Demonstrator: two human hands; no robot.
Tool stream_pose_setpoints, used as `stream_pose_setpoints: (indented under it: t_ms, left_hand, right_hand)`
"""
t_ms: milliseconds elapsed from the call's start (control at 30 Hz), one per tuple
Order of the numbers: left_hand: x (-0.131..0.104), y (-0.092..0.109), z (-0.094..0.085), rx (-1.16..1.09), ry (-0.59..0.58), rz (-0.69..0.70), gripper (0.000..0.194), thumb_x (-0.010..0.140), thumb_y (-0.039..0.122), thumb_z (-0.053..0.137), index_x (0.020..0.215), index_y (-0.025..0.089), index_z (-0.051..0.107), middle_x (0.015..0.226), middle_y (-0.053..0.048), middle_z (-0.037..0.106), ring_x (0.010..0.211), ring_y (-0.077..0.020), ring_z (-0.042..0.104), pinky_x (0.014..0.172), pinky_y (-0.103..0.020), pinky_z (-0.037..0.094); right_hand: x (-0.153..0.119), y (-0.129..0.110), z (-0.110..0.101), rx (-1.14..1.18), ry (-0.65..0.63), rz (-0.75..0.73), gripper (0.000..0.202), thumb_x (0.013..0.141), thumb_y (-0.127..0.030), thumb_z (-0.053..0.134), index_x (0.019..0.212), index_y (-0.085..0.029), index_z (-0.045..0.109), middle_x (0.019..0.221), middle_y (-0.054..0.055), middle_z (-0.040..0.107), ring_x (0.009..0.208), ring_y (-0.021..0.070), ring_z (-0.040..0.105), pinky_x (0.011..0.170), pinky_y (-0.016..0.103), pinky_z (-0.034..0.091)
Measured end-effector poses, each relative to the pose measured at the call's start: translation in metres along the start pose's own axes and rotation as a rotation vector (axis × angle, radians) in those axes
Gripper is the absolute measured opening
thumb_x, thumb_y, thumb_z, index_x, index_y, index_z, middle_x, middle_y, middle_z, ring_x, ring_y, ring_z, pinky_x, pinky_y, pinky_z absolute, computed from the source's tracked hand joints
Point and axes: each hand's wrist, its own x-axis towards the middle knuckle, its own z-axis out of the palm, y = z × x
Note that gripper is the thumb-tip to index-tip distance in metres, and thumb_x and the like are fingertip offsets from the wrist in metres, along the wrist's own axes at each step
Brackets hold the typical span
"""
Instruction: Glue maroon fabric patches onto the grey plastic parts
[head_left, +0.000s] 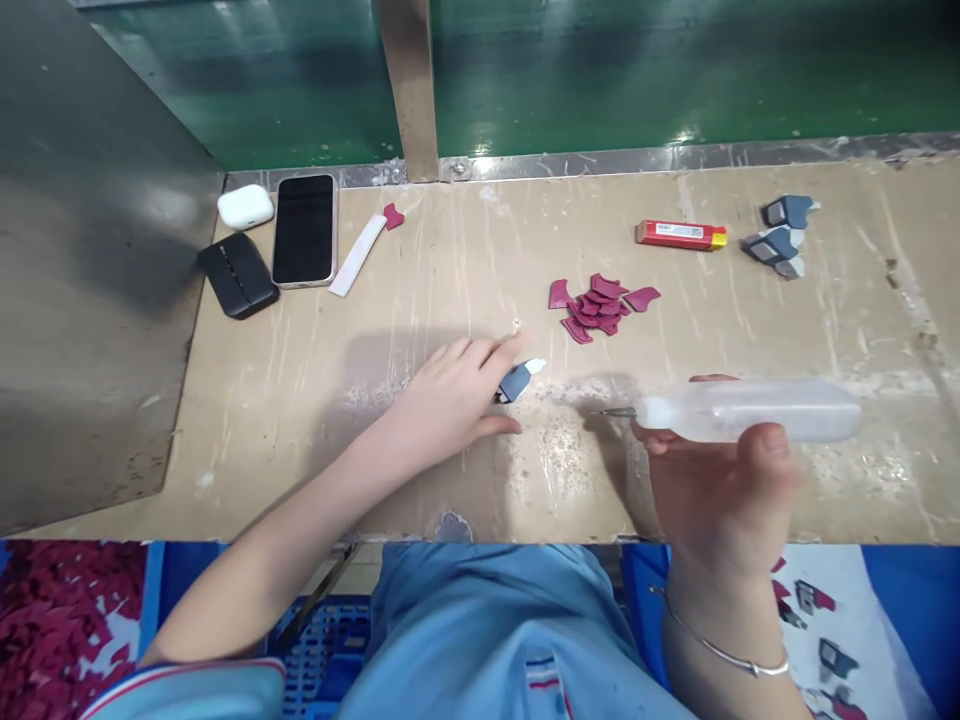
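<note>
In the head view, the person's 2 hands are well apart over the tan worktop (465,260). The left hand (469,388), back upward, reaches in from the near edge, left of centre. A small grey-blue part (516,382) with a white tip lies between its forefinger and thumb, nearer the near edge than the far one. The thumb stands clear of the part; whether the hidden fingers grip it, I cannot tell.

The right hand (720,490), palm up, is closed around a translucent bottle (772,410), thumb across the body. The bottle is held nearly level above the near edge, its metal nozzle (619,412) pointing left toward the part but apart from it.

Between the hands and the far edge sits a loose pile of maroon pieces (596,305). Toward the far right corner are a red stick (681,235) with a yellow end and a cluster of grey parts (784,240). By the far left corner lie a white case (245,206), a black case (238,275) and a phone (304,230); right of the phone, a white strip (358,255) ends at 1 maroon scrap (393,216).
</note>
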Motion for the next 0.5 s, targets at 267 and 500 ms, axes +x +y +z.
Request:
stream_pose_setpoints:
  t_ms: [267,500]
  left_hand:
    - [0.016,0.017,-0.024,-0.145,-0.174,-0.082,0.051,0.104,0.029,0.066,0.153,0.02,0.055,0.1,-0.005,0.073,0.092,-0.0227,0.07,0.076,-0.03,0.051]
    - [-0.035,0.019,-0.007,-1.46,-0.146,-0.221,0.032,0.108,0.047,0.058,0.132,0.028,0.068,0.115,-0.004,0.068,0.094,-0.017,0.077,0.077,-0.026,0.063]
  right_hand:
    - [0.0,-0.005,0.007,-0.091,0.083,-0.027,0.045,0.06,-0.062,0.096,0.082,-0.027,0.079,0.064,-0.003,0.062,0.047,0.0139,0.05,0.043,0.029,0.042]
    - [-0.004,-0.005,0.008,-0.055,0.078,-0.098,0.041,0.063,-0.058,0.096,0.085,-0.027,0.081,0.071,-0.003,0.062,0.049,0.0136,0.055,0.041,0.029,0.044]
